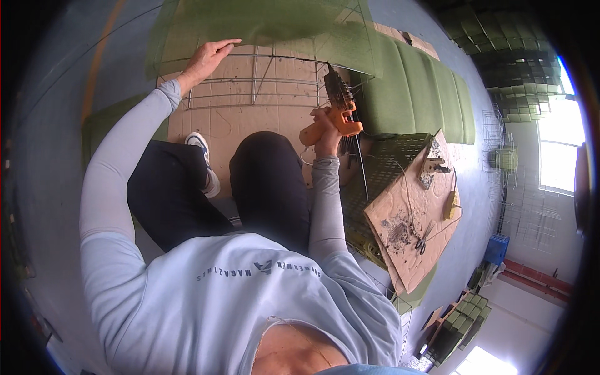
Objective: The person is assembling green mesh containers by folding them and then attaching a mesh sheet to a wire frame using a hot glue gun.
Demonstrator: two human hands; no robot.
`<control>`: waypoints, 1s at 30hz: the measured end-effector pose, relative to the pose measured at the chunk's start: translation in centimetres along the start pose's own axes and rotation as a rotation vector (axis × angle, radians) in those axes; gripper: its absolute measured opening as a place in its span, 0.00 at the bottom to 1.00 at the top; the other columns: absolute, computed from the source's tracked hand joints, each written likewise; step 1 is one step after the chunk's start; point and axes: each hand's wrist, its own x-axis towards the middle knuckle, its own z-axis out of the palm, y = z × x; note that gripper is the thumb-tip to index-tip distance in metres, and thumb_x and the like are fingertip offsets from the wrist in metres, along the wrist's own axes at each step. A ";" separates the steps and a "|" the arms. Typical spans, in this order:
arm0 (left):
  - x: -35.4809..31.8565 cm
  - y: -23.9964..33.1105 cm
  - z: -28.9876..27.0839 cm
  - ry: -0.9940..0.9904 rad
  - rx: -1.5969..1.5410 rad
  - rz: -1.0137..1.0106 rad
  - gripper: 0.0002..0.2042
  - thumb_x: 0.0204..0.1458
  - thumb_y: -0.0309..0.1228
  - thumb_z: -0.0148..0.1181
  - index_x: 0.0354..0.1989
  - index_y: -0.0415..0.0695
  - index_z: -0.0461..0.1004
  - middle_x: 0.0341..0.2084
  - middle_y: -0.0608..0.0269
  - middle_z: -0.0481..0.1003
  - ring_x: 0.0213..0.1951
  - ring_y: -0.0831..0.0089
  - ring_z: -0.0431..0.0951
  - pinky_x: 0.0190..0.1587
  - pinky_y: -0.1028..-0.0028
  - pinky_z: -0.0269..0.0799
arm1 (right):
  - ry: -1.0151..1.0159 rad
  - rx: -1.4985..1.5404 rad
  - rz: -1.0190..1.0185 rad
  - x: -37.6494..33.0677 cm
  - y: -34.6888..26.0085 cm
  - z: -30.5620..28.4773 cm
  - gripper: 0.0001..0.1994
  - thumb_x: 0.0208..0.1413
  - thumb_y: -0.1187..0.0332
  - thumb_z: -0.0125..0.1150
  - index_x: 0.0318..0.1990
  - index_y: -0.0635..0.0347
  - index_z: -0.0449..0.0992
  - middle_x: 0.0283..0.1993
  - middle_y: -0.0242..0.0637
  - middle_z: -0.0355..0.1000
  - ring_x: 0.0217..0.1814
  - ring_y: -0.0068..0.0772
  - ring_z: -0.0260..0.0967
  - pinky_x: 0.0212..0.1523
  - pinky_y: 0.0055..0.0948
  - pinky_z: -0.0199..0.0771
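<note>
On cardboard (231,125) — right hand (326,134) gripping orange glue gun (334,115), left hand (206,59) open on wire frame (262,81).

A workshop or small factory floor is shown: work is done seated on a bare grey concrete floor (56,125), over a sheet of flattened cardboard (250,119). Green mesh panels (262,25) and wire frames (262,81) are spread about, and stacks of the same green pieces (506,56) are piled along the far side. A glue-spattered cardboard scrap (412,212) bearing scissors (422,240) is laid nearby, and bare wire grids (528,212) are leaned by a bright window (562,150).
</note>
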 end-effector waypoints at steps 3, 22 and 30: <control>0.3 0.2 -0.3 -0.008 -0.043 -0.057 0.15 0.60 0.41 0.45 0.51 0.54 0.73 0.30 0.66 0.78 0.33 0.79 0.74 0.42 0.76 0.69 | 0.004 -0.014 0.003 0.1 -0.1 -0.2 0.08 0.38 0.78 0.60 0.28 0.59 0.69 0.28 0.27 0.63 0.29 0.21 0.61 0.33 0.22 0.62; 0.4 0.3 -0.1 0.063 -0.109 0.019 0.16 0.60 0.41 0.45 0.51 0.50 0.73 0.41 0.64 0.77 0.42 0.73 0.75 0.47 0.75 0.68 | -0.114 0.007 0.052 -1.4 0.0 2.4 0.08 0.39 0.74 0.60 0.30 0.59 0.70 0.27 0.27 0.65 0.30 0.21 0.62 0.33 0.22 0.62; 0.2 0.8 -0.2 0.020 -0.150 -0.047 0.16 0.61 0.38 0.44 0.52 0.49 0.72 0.42 0.68 0.76 0.45 0.82 0.70 0.51 0.79 0.63 | -0.185 -0.069 0.028 -2.1 -0.3 3.0 0.06 0.40 0.74 0.59 0.29 0.59 0.71 0.29 0.29 0.67 0.33 0.22 0.64 0.36 0.22 0.62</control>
